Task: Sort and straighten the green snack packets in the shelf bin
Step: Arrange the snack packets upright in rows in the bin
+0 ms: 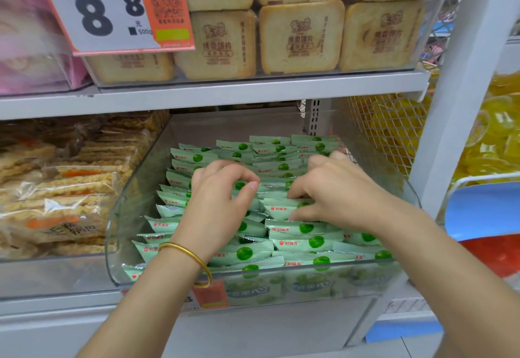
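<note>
Reaching into the bin (pixel 118 225), both hands curl fingers (pixel 242 180) among packets (pixel 295 241).

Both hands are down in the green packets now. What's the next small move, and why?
Probably press the middle packets flat and nudge them square with the rows. The left hand and right hand have their fingers curled into the centre of the clear bin, where the green packets lie skewed, while those at the back look neater.
</note>
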The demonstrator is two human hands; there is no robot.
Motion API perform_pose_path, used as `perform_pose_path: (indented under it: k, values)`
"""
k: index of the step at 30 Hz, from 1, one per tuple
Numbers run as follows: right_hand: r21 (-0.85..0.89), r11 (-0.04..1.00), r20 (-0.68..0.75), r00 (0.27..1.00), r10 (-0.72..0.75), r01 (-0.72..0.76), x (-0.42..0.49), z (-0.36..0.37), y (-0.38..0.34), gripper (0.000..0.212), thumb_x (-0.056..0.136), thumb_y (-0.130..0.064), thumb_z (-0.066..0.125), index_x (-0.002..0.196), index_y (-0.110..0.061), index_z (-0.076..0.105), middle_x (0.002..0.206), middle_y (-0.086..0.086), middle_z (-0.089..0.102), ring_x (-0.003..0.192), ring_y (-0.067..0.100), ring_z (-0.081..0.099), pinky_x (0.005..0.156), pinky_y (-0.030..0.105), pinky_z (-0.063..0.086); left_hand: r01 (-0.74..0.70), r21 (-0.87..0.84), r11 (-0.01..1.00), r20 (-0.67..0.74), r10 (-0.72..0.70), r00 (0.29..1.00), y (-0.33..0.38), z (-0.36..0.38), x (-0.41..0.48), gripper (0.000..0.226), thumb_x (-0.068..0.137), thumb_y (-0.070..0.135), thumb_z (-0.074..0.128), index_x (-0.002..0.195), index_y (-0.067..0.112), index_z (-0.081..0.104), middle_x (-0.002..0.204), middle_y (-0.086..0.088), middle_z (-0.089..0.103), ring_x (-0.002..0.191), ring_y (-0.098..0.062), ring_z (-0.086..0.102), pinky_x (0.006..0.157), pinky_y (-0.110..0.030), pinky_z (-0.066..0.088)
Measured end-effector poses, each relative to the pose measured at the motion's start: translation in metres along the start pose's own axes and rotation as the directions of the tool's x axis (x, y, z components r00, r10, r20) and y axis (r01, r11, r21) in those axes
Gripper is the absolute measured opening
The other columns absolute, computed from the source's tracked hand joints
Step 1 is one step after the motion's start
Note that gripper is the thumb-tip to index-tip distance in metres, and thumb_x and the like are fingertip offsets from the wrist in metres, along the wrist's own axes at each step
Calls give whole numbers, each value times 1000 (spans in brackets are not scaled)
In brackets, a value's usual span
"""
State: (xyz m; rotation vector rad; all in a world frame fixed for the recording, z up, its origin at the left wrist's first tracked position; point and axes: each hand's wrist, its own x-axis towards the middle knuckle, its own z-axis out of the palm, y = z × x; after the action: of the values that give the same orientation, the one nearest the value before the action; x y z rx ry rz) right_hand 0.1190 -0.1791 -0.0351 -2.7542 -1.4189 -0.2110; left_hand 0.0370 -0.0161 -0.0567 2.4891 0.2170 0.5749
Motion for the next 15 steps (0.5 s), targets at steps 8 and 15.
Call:
perform_pose_path:
  k: [8, 15]
  values:
    - [-41, 995, 15, 996, -86, 87, -1, 12, -10, 16, 90, -37, 59, 95, -26, 69, 77, -12, 58, 88, 12, 37, 77, 31, 26, 0, 22, 1000, 30, -1, 1000, -2, 2, 2, 12, 92, 29, 54, 100, 30, 64, 114, 12, 46, 111, -7, 28, 79, -12, 16]
    - [222, 970, -180, 973, 142, -101, -6, -2, 7, 16, 88, -41, 59, 99, -35, 69, 78, -20, 58, 95, 10, 44, 85, 32, 35, 0, 61, 998, 59, -4, 998, 0, 10, 6, 14, 90, 35, 57, 101, 33, 64, 126, 8, 48, 123, -16, 31, 91, -19, 18]
